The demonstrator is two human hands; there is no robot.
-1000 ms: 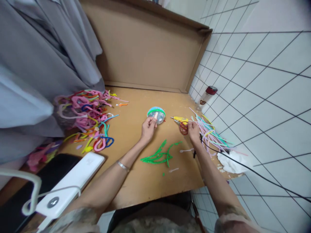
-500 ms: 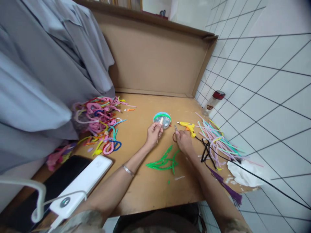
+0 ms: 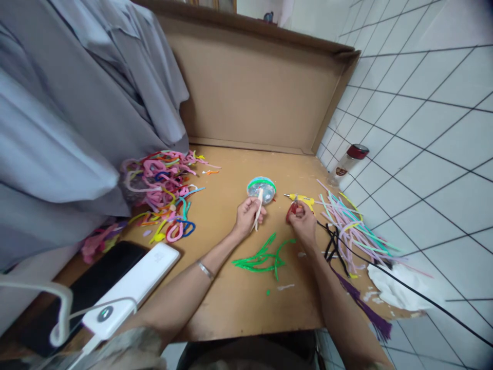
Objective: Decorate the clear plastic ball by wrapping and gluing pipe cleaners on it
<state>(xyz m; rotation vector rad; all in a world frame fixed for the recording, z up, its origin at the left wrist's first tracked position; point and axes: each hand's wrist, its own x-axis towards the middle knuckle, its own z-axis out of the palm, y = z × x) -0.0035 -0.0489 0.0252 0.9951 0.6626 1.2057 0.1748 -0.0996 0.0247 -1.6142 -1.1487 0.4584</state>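
My left hand (image 3: 248, 216) grips a short cream pipe cleaner (image 3: 259, 208), its upper end near a round clear container with a green rim (image 3: 261, 187). My right hand (image 3: 302, 220) is closed around small red-handled scissors (image 3: 291, 208), just in front of a yellow glue gun (image 3: 301, 198) lying on the table. A green pipe cleaner shape (image 3: 262, 255) lies flat between my two forearms.
A tangle of coloured pipe cleaners (image 3: 164, 192) lies left, straight pastel ones (image 3: 348, 218) right. A red-capped bottle (image 3: 348, 160) stands by the tiled wall. A white power bank (image 3: 131, 288), black cord (image 3: 408, 288), crumpled tissue (image 3: 396, 285), grey cloth (image 3: 77, 118) and cardboard backing (image 3: 258, 87) surround the wooden table (image 3: 231, 298).
My right hand picked up the red scissors near the glue gun and drew them in. My left hand pulled the cream pipe cleaner slightly back from the round container. The view shifted.
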